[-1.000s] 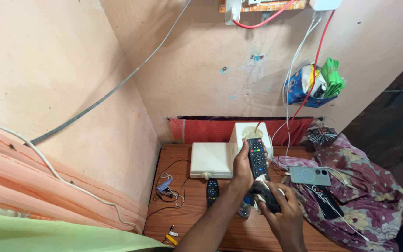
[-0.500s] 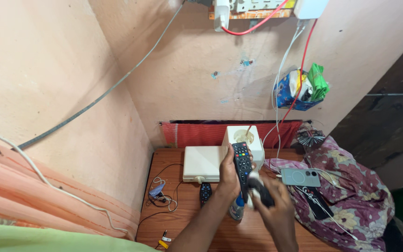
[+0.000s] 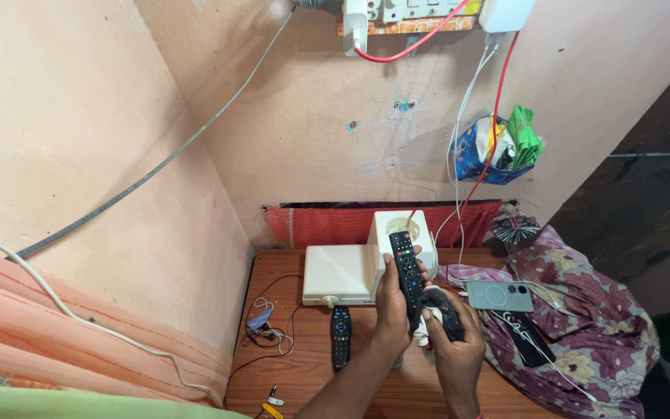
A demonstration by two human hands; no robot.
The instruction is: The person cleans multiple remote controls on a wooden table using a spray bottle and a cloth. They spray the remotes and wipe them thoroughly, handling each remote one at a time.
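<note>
**Remote control held upright and wiped over the wooden table**

The fingers of the left hand [image 3: 391,306] are wrapped around the lower half of a long black remote control [image 3: 406,271], which is held upright with its buttons facing the camera, above the middle of the table. The fingers of the right hand [image 3: 451,345] are curled shut on a dark, rounded object [image 3: 443,309] whose kind cannot be told; a bit of white cloth [image 3: 422,330] shows between the two hands, pressed against the bottom of the remote.

The step in hand is judged to be a wiping or cleaning of the remote's lower end. Should the rubbing be carried up towards the buttons, the left grip would need to be kept firm and the remote turned or slid within it.

Open room is limited. Just behind the remote a white box-shaped appliance [image 3: 401,233] stands, with a flat white device [image 3: 338,274] to its left; both lie against the far wall. A second, shorter black remote [image 3: 340,335] lies on the wooden table [image 3: 288,380] just left of the left forearm, and a tangle of thin cables [image 3: 261,322] lies further left, near the table's edge. To the right, a phone [image 3: 499,296] rests on a floral cloth [image 3: 583,341], close to the right hand. The near part of the table offers the freest space.
</note>
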